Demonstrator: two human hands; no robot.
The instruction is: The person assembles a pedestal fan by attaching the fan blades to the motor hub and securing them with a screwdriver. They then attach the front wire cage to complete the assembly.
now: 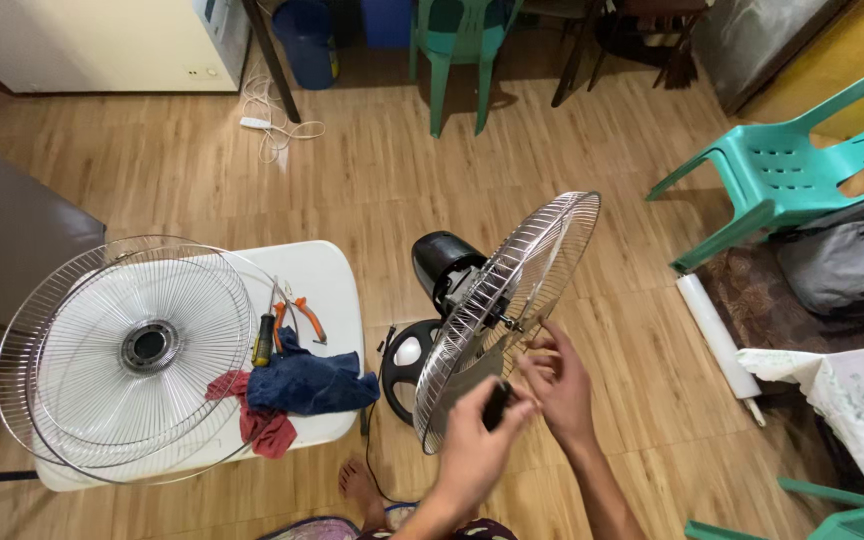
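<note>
A stand fan with a black motor housing [442, 262] stands on the wooden floor, its rear wire guard [512, 300] mounted and tilted. My left hand [477, 440] pinches a small black part [497, 403] just in front of the guard's lower half. My right hand [555, 380] is beside it with fingers curled, touching that part and close to the fan's shaft [512, 322]. The front wire guard [127, 350] lies flat on a white table [332, 275] to the left.
A screwdriver [264, 338], orange-handled pliers [304, 312], a blue rag [307, 383] and a red rag [262, 425] lie on the table. Green plastic chairs [782, 175] stand right and behind. A white roll [717, 335] lies on the floor. My bare foot [360, 490] is near the fan's base [407, 355].
</note>
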